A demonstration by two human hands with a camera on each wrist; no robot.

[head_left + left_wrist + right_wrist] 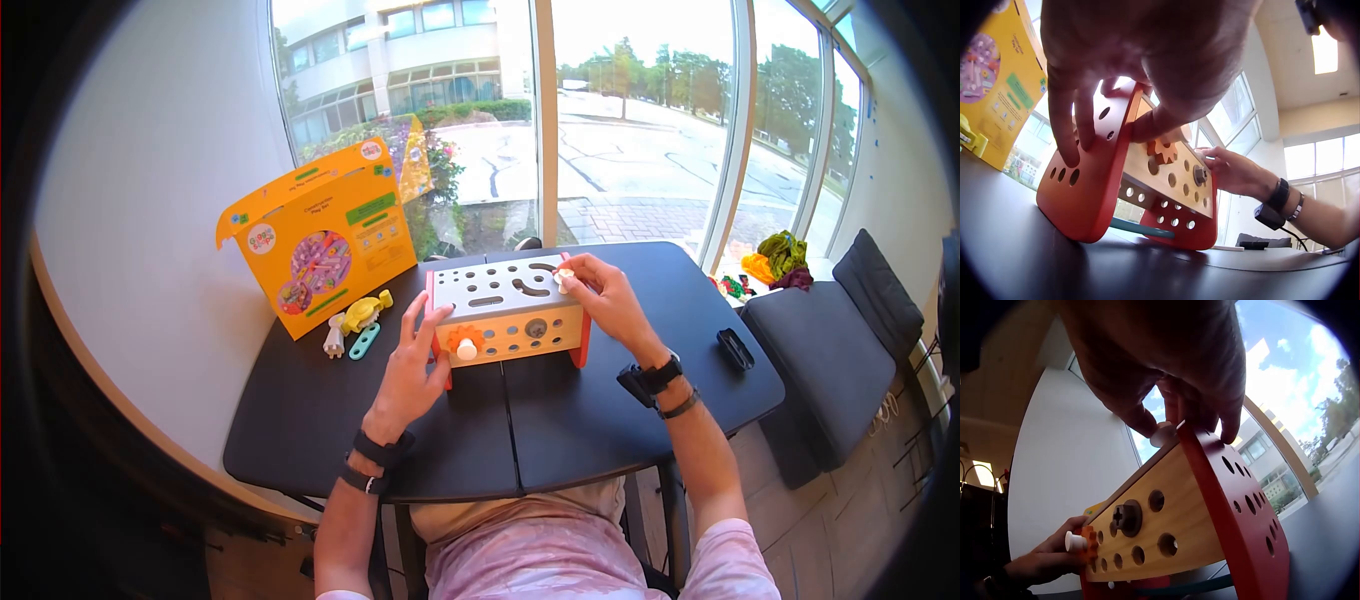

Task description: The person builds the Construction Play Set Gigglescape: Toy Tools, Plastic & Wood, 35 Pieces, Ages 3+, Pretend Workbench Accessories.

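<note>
A toy workbench point(520, 350) with a grey slotted top, wooden front and red ends stands on the black table. My left hand point(408, 358) holds its left end, fingers against the red end panel point(1094, 169) and thumb at the front edge. At the top's right rear corner, my right hand point(605, 300) pinches a white peg point(1161, 435) by the curved slot; the peg's lower part is hidden. On the front face are an orange gear point(462, 336) with a white peg point(1075, 542) through it and a grey cross-slotted bolt point(536, 328).
An orange-yellow toy box point(370, 225) stands at the table's back left. Before it lie a yellow toy piece point(366, 312), a white piece point(334, 338) and a teal piece point(365, 341). A black object point(735, 350) lies at the right, beside a dark chair point(820, 350).
</note>
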